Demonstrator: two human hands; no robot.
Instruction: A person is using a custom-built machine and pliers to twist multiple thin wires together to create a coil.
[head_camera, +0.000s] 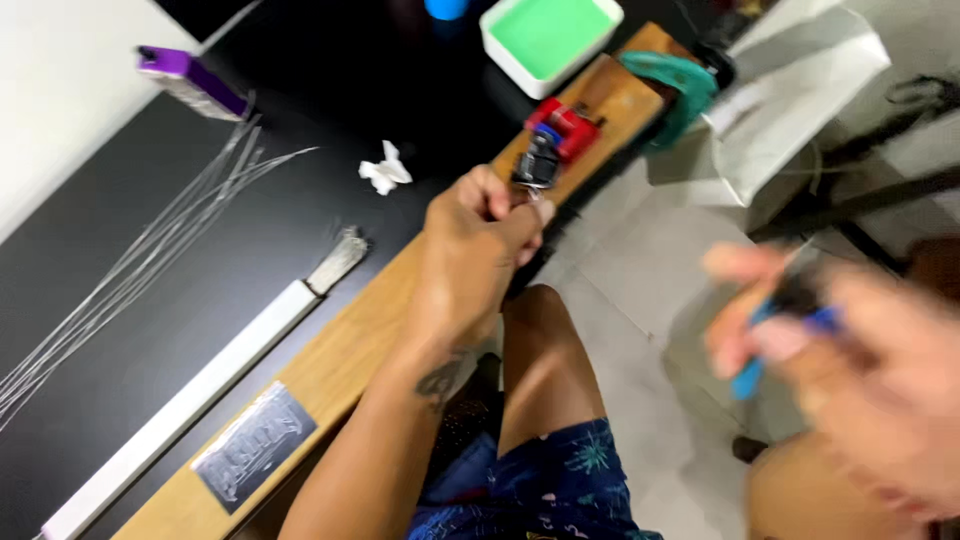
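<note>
Head view looks down at blue patterned shorts (540, 480) and a bare knee. Right hand (850, 370), all blurry, is closed around a blue-handled tool (750, 372) over the pale floor (640, 300). Left hand (480, 235) pinches something tiny beside a small red vise (558, 135) on the wooden table edge (340, 350). Thin wires (150, 255) lie on the black tabletop (120, 330). Farther off sits a green tray (548, 38)
</note>
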